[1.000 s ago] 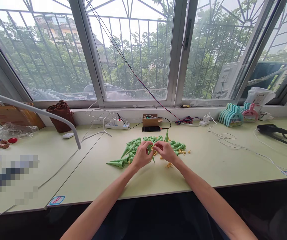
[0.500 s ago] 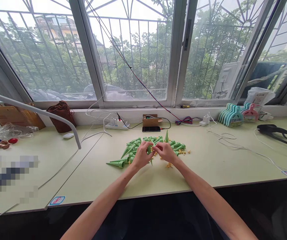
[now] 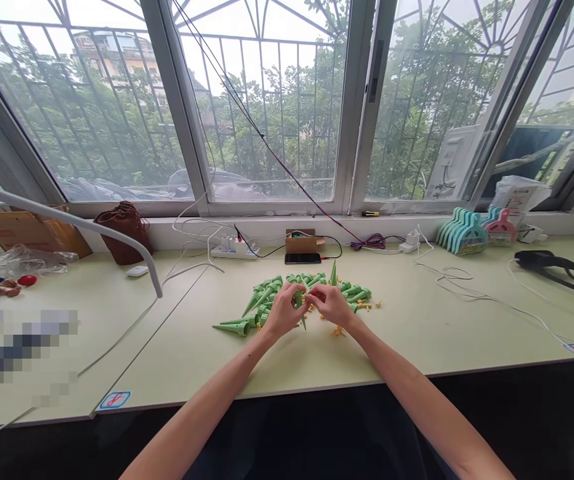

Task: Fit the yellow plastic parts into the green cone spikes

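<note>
My left hand is closed around a green plastic plant watering spike, whose pointed tip sticks out below the fingers. Against it, my right hand is pinched at the spike's upper part; whatever lies between those fingertips is too small and covered to make out. Several more green watering spikes lie in a heap behind and left of my hands. One spike stands upright, point up, just behind my right hand. Small yellow plastic pieces are scattered below and right of that hand.
At the back are a phone, a small cardboard box and a white power strip. Teal hangers and black glasses sit on the right. A grey curved arm and a brown pouch are left.
Both hands keep nearly the same place and grip. The spike's tip under my left hand has shifted very slightly.
</note>
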A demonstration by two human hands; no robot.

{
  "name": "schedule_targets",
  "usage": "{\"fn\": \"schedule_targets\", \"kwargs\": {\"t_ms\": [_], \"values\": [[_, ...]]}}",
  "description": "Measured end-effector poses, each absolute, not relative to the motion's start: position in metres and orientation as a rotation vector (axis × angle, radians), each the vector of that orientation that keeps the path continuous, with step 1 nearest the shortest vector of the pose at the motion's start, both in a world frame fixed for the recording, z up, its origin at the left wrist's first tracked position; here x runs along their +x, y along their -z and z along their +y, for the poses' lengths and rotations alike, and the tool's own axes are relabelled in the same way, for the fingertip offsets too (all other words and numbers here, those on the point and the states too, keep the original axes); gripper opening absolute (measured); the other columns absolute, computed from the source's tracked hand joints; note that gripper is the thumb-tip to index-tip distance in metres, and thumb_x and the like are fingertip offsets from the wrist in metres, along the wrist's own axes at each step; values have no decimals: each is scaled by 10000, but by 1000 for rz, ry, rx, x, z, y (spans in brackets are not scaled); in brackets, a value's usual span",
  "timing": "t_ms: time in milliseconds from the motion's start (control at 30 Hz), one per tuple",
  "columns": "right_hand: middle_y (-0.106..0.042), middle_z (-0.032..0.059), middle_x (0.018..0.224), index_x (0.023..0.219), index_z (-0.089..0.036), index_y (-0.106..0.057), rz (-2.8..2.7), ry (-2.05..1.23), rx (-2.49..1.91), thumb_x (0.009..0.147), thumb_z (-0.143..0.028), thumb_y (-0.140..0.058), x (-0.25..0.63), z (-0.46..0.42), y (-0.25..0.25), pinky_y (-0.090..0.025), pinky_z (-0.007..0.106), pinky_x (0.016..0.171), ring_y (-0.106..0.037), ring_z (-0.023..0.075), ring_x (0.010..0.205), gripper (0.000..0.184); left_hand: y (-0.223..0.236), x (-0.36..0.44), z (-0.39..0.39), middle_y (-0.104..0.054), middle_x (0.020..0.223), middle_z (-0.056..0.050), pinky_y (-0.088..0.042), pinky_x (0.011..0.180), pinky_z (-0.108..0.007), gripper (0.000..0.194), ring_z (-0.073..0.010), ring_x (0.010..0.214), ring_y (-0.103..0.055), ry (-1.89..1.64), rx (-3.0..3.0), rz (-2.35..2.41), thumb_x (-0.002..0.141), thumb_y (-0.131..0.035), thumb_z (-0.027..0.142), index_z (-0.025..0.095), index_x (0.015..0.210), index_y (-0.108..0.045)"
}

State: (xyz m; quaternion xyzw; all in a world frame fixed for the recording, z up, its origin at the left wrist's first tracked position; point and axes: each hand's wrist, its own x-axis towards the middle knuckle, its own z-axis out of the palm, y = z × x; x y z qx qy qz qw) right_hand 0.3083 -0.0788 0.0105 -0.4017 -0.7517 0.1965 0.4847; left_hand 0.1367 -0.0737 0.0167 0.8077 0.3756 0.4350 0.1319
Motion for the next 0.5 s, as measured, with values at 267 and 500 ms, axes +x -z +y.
{"fn": "schedule_targets", "kwargs": {"t_ms": [267, 500], "values": [[-655, 18, 694, 840, -177, -650, -1811, -523, -964, 866, -303, -593, 308, -79, -11, -411, 243, 540, -525, 127, 555, 141, -18, 136, -74, -584, 905, -21, -417, 592, -234, 204, -75, 554, -440, -1250, 2300, 1112, 834, -628, 342, 190, 969, -636], [-649, 15, 684, 807, -176, -647, -1816, -522, -971, 869, -317, -590, 308, -79, -12, -397, 239, 542, -512, 126, 561, 165, -17, 136, -73, -578, 901, -19, -416, 582, -234, 191, -68, 532, -430, -1242, 2302, 1106, 827, -622, 326, 191, 962, -632]]}}
